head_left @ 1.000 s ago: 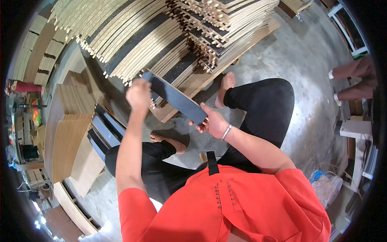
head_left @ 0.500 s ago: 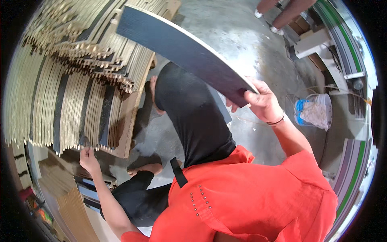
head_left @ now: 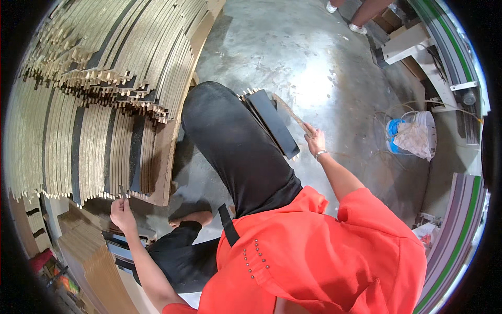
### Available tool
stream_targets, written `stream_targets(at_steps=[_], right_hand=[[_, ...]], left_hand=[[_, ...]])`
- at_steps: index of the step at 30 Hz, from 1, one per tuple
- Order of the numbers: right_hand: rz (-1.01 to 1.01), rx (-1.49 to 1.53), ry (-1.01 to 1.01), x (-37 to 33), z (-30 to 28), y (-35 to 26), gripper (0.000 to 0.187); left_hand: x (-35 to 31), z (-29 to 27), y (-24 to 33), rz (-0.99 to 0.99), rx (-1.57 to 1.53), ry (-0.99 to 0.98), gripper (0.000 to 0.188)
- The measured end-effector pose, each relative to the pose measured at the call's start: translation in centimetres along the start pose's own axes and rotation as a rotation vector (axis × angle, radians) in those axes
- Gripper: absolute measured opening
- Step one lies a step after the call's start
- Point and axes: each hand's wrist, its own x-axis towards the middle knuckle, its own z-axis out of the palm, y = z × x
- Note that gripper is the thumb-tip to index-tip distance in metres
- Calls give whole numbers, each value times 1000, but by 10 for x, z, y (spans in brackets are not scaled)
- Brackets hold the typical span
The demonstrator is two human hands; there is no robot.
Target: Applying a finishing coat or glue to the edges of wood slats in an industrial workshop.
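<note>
— Hands first: where are they?

— Left hand [head_left: 123,210] sits at about eight o'clock, raised to the lower edge of the stack of curved slats [head_left: 94,125]. Its fingers are pinched on the tip of one dark slat end [head_left: 122,191] that pokes out of the pile.

— And the other?

— Right hand [head_left: 315,140] is out at two o'clock, a bracelet on the wrist. Its fingers are closed on the end of a thin brownish strip [head_left: 289,112], which lies just beside the dark curved board [head_left: 273,123]. I cannot tell for sure whether the strip is a separate piece or the board's pale edge.

— Where does that board lie?

— Near centre, toward one o'clock, resting along the outer side of the person's black-trousered knee [head_left: 230,141], its notched pale ends showing at both tips.

— Anything else around?

— Concrete floor [head_left: 314,57] fills twelve to two o'clock. A white bag with a blue container [head_left: 410,136] stands at three o'clock, well apart from the hand. A bare foot [head_left: 192,217] rests on the floor at seven o'clock, near the left hand.
</note>
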Motion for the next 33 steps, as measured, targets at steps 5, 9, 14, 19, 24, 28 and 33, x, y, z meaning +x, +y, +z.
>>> stream_targets(at_steps=[5, 9, 14, 19, 24, 28, 33], right_hand=[[-122, -223, -97, 6, 6, -9, 65], [-307, -370, -191, 14, 18, -9, 78], [-299, -178, -33, 65, 7, -31, 66], [-612, 155, 408, 96, -70, -211, 34], [-1188, 683, 125, -7, -139, -451, 28], [-1665, 274, -6, -44, -91, -583, 37], [-1573, 43, 109, -53, -28, -715, 54]], left_hand=[[-8, 1, -2, -18, -2, -5, 10], [-14, -5, -6, 23, 64, -49, 10], [-2, 3, 16, 124, 74, 37, 14], [0, -10, 43, 87, -96, 129, 8], [-2, -24, 60, 115, -242, 215, 8], [6, -32, 69, 115, -247, 271, 6], [13, -46, 69, 308, -173, 358, 10]])
